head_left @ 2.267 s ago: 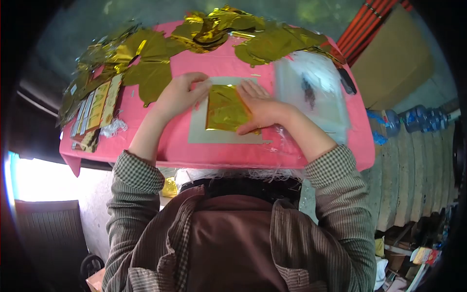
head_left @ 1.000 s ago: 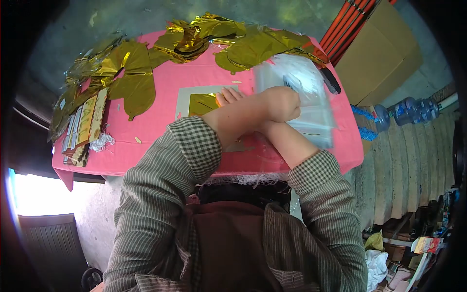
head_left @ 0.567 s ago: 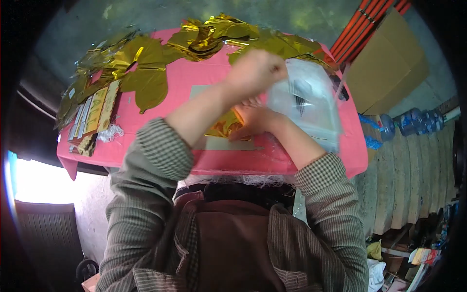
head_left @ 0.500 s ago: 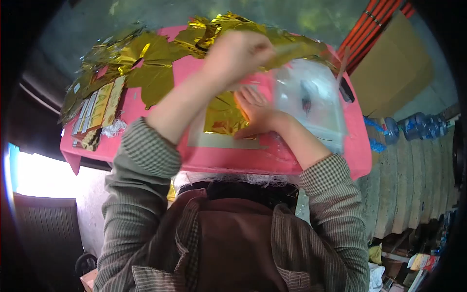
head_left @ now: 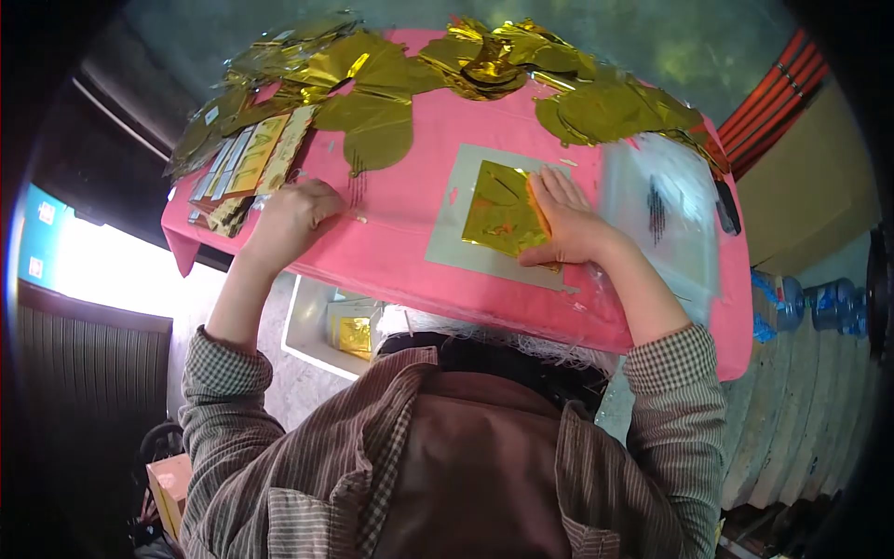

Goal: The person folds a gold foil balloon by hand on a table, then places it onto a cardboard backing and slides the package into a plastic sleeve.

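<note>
My right hand (head_left: pixel 566 222) lies with spread fingers on the right side of a folded gold foil piece (head_left: pixel 501 210). That foil rests on a grey-white card (head_left: pixel 447 224) on the pink-covered table (head_left: pixel 372 244). Over at the table's left front, my left hand (head_left: pixel 296 216) has its fingers curled together near the cloth; what they hold, if anything, is hidden. Just behind it are stacked printed packets (head_left: pixel 250 160). To the right of my right hand lies a pile of clear plastic bags (head_left: pixel 656 210).
Gold foil balloons (head_left: pixel 372 74) line the far table edge, with more foil (head_left: pixel 619 110) at the back right. A black object (head_left: pixel 727 207) sits at the right edge. Below the table's front left is a white box (head_left: pixel 321 349); blue water bottles (head_left: pixel 829 306) stand right.
My left hand has moved from above the far foil down to the table's left front. My right hand stays on the folded foil. The view has shifted, uncovering the white box below.
</note>
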Available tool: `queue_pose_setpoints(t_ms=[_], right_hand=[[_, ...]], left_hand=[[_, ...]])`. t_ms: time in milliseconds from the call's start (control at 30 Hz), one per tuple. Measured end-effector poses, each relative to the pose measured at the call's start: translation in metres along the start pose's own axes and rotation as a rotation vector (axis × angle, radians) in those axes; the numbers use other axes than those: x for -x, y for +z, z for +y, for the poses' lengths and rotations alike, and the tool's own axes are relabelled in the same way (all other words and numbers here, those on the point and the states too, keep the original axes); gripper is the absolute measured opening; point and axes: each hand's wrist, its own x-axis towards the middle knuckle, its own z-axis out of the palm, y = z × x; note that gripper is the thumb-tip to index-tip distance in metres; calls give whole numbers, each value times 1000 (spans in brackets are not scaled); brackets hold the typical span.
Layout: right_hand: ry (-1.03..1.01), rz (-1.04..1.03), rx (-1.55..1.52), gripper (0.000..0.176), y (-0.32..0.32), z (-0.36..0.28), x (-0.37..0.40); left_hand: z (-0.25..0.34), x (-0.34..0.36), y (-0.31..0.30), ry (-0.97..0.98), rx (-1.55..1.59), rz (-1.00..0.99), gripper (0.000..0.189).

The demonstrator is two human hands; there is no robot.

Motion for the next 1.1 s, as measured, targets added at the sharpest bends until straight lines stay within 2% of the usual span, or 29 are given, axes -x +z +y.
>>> queue_pose_setpoints(t_ms=[133, 200, 333, 400, 533, 667, 733, 767, 833, 867, 933, 967, 1033, 1100], right_hand=[[12, -22, 0, 125, -3, -4, 1], [24, -24, -6, 126, -4, -4, 2], [12, -22, -4, 126, -3, -2, 1], [21, -23, -7, 125, -3, -3, 1], [33, -40, 17, 124, -7, -8, 2], [35, -43, 16, 123, -7, -8, 1], [45, -45, 18, 123, -7, -8, 1], [39, -37, 16, 123, -6, -7, 1], [33, -25, 12, 123, -5, -7, 2], [35, -30, 8, 123, -5, -7, 2], [36, -31, 6, 123, -7, -8, 2], [37, -38, 6, 124, -7, -8, 2], [36, -43, 8, 124, -7, -9, 2], [27, -38, 23, 124, -6, -8, 2]], left_hand=[[-6, 18, -5, -70, 64, -110, 21], [-5, 22, -15, -173, 83, -210, 29], [14, 11, -23, -144, -8, -185, 33], [37, -14, -17, -290, 541, -225, 34], [53, -59, 22, -346, 762, -193, 25], [38, -93, 65, -383, 700, -140, 28], [29, -107, 80, -444, 916, -163, 23], [29, -110, 78, -441, 915, -165, 23], [29, -115, 73, -530, 1111, -288, 17], [27, -116, 72, -528, 1106, -287, 17], [22, -118, 70, -595, 1185, -469, 16], [24, -118, 68, -593, 1183, -466, 16], [33, -115, 65, -673, 1419, -350, 13], [40, -117, 69, -646, 1347, -290, 12]])
